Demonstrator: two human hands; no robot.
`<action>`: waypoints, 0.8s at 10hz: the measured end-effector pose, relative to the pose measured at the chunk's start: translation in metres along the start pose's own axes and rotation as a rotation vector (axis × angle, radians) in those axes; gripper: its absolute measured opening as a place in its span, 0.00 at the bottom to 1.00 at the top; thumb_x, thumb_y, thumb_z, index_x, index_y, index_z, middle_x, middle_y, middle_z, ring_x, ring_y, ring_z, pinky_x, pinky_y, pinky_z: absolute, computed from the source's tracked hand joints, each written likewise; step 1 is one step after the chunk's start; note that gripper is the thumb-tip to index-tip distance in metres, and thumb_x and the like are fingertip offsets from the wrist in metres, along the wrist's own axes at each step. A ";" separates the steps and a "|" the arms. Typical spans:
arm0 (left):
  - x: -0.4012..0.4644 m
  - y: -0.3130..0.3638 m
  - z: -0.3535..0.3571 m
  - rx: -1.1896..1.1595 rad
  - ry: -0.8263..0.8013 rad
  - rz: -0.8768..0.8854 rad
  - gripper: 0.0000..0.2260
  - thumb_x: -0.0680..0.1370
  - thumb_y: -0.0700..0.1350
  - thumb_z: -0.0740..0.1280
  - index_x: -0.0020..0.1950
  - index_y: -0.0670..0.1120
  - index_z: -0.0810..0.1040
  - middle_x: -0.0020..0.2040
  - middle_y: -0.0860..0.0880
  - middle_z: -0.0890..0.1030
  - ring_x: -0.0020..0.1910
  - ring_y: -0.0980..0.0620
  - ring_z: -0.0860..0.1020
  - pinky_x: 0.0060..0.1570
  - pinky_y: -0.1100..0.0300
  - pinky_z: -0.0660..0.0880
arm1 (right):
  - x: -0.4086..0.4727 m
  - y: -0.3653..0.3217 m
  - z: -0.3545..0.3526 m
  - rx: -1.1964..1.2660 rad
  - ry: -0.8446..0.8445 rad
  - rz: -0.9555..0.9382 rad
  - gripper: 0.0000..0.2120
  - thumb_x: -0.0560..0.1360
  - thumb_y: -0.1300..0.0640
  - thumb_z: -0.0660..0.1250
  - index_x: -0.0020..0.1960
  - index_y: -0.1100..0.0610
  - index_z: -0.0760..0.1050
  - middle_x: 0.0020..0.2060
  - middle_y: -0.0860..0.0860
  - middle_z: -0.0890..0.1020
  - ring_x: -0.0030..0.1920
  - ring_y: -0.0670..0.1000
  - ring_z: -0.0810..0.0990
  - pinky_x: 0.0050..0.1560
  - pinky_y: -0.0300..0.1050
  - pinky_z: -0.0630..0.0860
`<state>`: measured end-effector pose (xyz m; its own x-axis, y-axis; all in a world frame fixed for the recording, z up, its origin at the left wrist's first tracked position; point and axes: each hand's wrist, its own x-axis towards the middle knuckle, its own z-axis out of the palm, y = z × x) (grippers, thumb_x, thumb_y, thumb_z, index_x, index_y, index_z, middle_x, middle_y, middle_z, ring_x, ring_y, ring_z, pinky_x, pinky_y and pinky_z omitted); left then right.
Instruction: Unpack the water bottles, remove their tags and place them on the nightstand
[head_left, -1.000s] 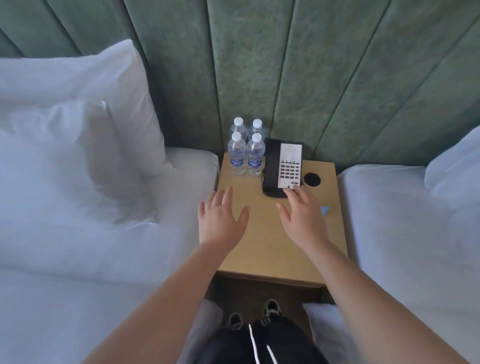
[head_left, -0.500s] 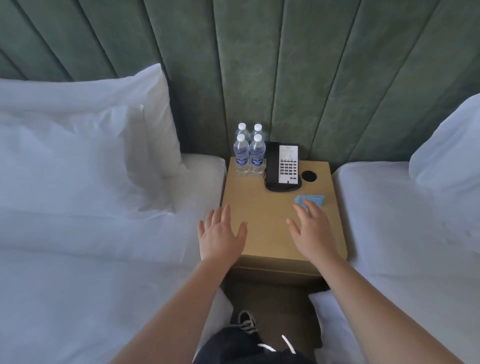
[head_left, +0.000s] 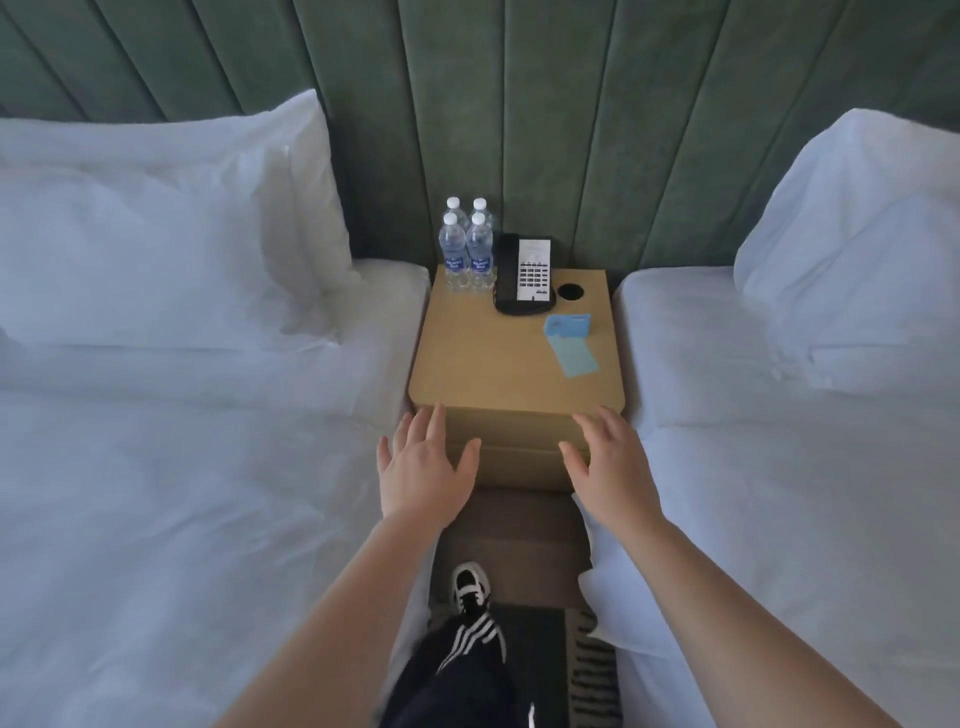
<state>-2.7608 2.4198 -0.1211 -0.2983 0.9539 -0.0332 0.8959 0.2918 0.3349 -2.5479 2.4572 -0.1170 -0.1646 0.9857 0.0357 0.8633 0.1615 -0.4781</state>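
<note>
Two white beds (head_left: 182, 467) flank a tan nightstand (head_left: 493, 364) set against a green padded headboard (head_left: 519, 104), with a big pillow (head_left: 156, 218) on the left bed and another (head_left: 857, 249) on the right. Four water bottles (head_left: 466, 249) stand upright in a tight cluster at the nightstand's back left corner, just beside a black telephone (head_left: 524, 275). Two pale blue cards (head_left: 571, 343) lie near its right edge. The left hand (head_left: 423, 470) and right hand (head_left: 610, 467) hover in front of the nightstand's near edge, fingers spread wide, holding nothing.
</note>
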 end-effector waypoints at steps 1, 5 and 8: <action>-0.035 0.005 0.000 0.031 -0.019 -0.005 0.32 0.78 0.67 0.48 0.79 0.53 0.52 0.78 0.50 0.59 0.78 0.49 0.53 0.75 0.46 0.47 | -0.029 0.000 -0.009 0.008 0.018 -0.006 0.21 0.79 0.50 0.61 0.68 0.58 0.71 0.71 0.56 0.67 0.71 0.57 0.64 0.70 0.54 0.64; -0.081 0.008 -0.029 0.056 0.057 0.058 0.33 0.78 0.68 0.48 0.79 0.53 0.52 0.78 0.51 0.59 0.78 0.49 0.53 0.75 0.47 0.45 | -0.082 -0.018 -0.035 -0.028 0.076 -0.006 0.20 0.79 0.50 0.61 0.67 0.58 0.72 0.71 0.56 0.68 0.69 0.59 0.67 0.69 0.54 0.65; -0.053 0.012 -0.124 -0.046 0.223 0.124 0.32 0.79 0.65 0.50 0.79 0.52 0.53 0.78 0.50 0.59 0.78 0.49 0.52 0.76 0.45 0.47 | -0.049 -0.087 -0.099 -0.025 0.281 -0.136 0.20 0.79 0.50 0.60 0.68 0.58 0.72 0.70 0.55 0.68 0.69 0.57 0.66 0.66 0.51 0.65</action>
